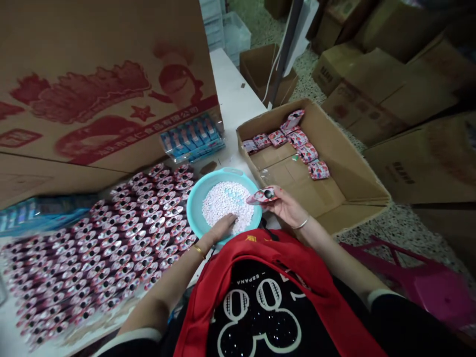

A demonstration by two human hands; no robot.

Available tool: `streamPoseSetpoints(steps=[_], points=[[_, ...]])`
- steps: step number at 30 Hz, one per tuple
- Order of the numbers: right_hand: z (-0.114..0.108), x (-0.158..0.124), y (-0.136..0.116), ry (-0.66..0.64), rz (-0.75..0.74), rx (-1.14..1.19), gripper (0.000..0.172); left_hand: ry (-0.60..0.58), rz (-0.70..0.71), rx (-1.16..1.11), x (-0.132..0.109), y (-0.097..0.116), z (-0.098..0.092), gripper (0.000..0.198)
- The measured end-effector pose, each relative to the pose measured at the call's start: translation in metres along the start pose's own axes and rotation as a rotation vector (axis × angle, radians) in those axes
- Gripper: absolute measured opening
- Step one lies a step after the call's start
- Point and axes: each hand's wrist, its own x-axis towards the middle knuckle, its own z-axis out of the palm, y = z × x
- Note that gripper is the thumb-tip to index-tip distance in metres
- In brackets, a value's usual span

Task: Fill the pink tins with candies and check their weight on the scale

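Observation:
My left hand (223, 227) reaches into a turquoise plastic basin (194, 210), its fingers curled together among small whitish candy-like pellets (219, 198). Whether any pellets are pinched in those fingertips is hidden. Over the basin's right rim, my right hand (288, 206) is closed on a small red-and-white printed packet (263, 195). A dark round spot shows in the middle of its pointed-oval top. Left of the basin, many similar packets (126, 238) stand upright in tight rows on the white table (231, 91).
An open cardboard box (349, 173) on the right holds several printed packets (307, 152) along its far side. A large printed carton (104, 84) rises behind the rows, with blue wrapped packs (191, 139) beside it. A pink stool (439, 292) stands at lower right.

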Motion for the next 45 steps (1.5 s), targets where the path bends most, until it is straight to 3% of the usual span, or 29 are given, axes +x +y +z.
streamPoseSetpoints(steps=[6,10,14,18,25,27,29,32,36,40,45], points=[[0.022,0.026,0.043,0.098,-0.059,-0.087,0.039,0.007,-0.008,-0.231,-0.012,0.003,-0.019,0.035],[0.023,0.052,0.060,0.233,-0.224,-0.325,0.045,0.033,-0.038,-0.297,-0.031,0.004,-0.054,0.038],[0.023,0.070,0.073,0.266,-0.338,-0.492,0.045,0.104,-0.033,-0.291,-0.053,0.014,-0.098,0.038],[0.028,0.075,0.088,0.177,-0.277,-0.503,0.045,0.147,0.025,-0.057,-0.052,0.042,-0.126,0.033],[0.036,0.075,0.098,0.139,-0.120,-0.309,0.052,0.109,-0.104,0.619,-0.040,0.117,-0.129,0.030],[0.035,0.074,0.094,0.145,-0.095,-0.250,0.053,0.148,-0.108,0.680,-0.044,0.118,-0.132,0.030],[0.034,0.073,0.087,0.163,-0.088,-0.194,0.052,0.226,-0.158,0.676,-0.045,0.101,-0.135,0.030],[0.033,0.073,0.073,0.193,-0.081,-0.079,0.048,0.280,-0.258,0.585,-0.030,0.057,-0.128,0.034],[0.033,0.076,0.060,0.200,-0.064,0.024,0.042,0.169,-0.237,0.482,0.010,0.010,-0.087,0.034],[0.031,0.077,0.056,0.207,-0.048,0.034,0.040,0.094,-0.139,0.425,0.031,0.001,-0.040,0.027],[0.027,0.073,0.059,0.219,-0.042,-0.005,0.041,-0.013,-0.026,0.307,0.018,0.001,-0.005,0.020]])
